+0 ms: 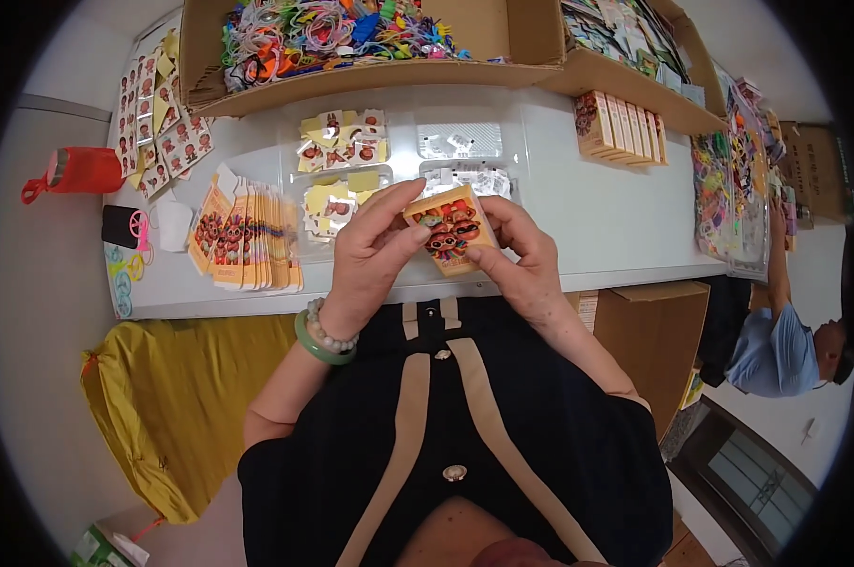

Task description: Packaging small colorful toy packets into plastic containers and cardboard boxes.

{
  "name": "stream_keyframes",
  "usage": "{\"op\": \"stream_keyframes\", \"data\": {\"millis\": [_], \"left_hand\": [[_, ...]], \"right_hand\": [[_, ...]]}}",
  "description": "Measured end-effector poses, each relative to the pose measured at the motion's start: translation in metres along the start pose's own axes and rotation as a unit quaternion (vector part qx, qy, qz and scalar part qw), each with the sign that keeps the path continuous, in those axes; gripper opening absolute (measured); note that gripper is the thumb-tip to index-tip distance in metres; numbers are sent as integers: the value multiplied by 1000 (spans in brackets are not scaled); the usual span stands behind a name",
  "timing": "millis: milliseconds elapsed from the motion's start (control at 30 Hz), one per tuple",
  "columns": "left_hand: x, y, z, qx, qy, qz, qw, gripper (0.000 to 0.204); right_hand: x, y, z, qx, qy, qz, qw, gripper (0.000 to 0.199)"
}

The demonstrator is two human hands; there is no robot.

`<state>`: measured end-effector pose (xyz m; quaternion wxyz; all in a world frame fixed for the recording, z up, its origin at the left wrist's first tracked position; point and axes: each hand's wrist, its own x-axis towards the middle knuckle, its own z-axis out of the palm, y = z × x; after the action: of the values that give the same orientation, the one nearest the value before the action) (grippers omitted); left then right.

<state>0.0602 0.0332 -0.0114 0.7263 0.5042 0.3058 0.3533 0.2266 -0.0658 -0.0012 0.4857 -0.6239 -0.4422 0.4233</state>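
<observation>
A small orange printed carton (453,236) with cartoon figures on its front is held between both hands, just above the table's near edge. My left hand (375,248) grips its left side, thumb lying across the front. On the other side my right hand (524,257) holds the right edge, with the thumb at the lower corner. Left of my hands lies a fanned stack of flat orange cartons (246,236). Beyond the hands a clear compartment tray (403,156) holds sticker pieces (344,142) and small white packets (467,180).
A cardboard box (370,77) of colourful trinkets spans the back. Filled cartons (619,130) stand in a row at the back right. Sticker sheets (177,142), a red cylinder (85,170) and scissors (140,231) lie at the left. Another person (777,350) works at the far right.
</observation>
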Motion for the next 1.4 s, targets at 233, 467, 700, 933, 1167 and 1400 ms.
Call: {"op": "stream_keyframes", "data": {"millis": [233,467,700,933,1167,1400], "left_hand": [[9,-2,0,216,-45,153,963,31],[8,-9,8,268,-20,225,937,29],[15,2,5,327,-47,215,919,33],[14,11,-24,298,73,199,931,16],[-12,23,-51,477,151,271,823,15],[-25,42,-116,702,285,4,653,56]], "right_hand": [[3,-1,1,-88,21,-94,991,39],[6,7,0,-132,29,-175,975,42],[14,-11,-20,-203,110,-108,967,42],[71,5,-98,-480,348,-33,805,24],[99,29,-115,-666,346,-84,655,29],[79,25,-89,-536,299,-175,770,20]]}}
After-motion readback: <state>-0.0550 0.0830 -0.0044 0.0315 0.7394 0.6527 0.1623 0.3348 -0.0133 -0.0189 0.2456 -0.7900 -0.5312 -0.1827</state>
